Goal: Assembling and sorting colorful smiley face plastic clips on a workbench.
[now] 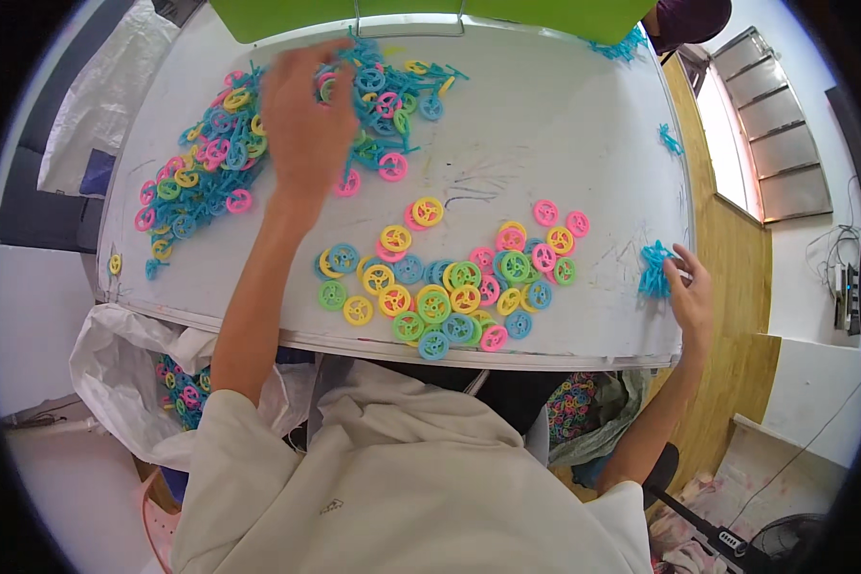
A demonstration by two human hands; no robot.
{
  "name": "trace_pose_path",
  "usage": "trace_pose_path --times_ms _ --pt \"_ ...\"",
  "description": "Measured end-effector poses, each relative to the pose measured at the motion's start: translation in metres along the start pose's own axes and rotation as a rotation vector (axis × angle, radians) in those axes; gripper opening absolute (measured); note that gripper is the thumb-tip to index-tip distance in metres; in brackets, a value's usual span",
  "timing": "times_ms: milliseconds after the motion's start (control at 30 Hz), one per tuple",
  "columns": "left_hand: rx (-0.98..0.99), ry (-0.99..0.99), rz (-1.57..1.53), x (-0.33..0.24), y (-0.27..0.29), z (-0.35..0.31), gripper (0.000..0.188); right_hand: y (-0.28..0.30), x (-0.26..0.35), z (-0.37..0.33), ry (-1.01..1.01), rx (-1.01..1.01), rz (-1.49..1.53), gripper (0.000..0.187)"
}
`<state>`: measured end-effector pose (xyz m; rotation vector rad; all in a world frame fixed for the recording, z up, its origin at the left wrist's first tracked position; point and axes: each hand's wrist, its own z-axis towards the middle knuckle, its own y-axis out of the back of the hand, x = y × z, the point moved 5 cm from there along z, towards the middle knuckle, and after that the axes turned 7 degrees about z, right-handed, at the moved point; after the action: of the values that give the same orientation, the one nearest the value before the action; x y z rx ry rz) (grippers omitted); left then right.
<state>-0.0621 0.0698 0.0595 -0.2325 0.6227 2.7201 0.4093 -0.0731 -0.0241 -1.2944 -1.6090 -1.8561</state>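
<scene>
White scuffed table point(545, 124), heaps of coloured plastic wheels point(450, 287), blue sprue pieces point(653, 271) near its right edge

— How many heaps of plastic wheels point(450, 287) on the white table point(564, 124)?

— Two: one loose heap before me, one tangled heap point(210, 163) at the table's far left. Two bags point(124, 373) hang below its near edge, and I have two hands up.
</scene>
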Motion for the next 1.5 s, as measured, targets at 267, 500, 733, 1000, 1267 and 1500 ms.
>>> trace_pose_path --times_ms 267,500,733,1000,1267,1500 --pt "1.344 -0.139 -0.546 -0.066 -0.013 -0.066 0.015 -0.007 0.014 0.028 -0.091 0.093 -0.059 0.031" --pt "1.418 0.123 -0.681 -0.076 -0.024 -0.065 0.016 -0.002 0.017 0.032 0.057 0.053 0.094 0.028" --pt "1.337 0.462 -0.929 -0.071 -0.03 -0.065 0.016 -0.013 0.078 0.028 0.093 -0.036 0.113 0.036" --pt "1.287 0.514 -1.037 -0.073 -0.029 -0.065 0.015 -0.038 0.088 0.029 0.037 0.188 0.1 0.035" --pt "1.277 0.486 -1.004 -0.07 -0.033 -0.07 0.013 -0.048 0.093 0.02 0.044 0.21 0.405 0.029" --pt "1.264 0.538 -1.023 -0.069 -0.034 -0.071 0.017 -0.058 0.084 0.021 0.25 0.091 0.484 0.024"
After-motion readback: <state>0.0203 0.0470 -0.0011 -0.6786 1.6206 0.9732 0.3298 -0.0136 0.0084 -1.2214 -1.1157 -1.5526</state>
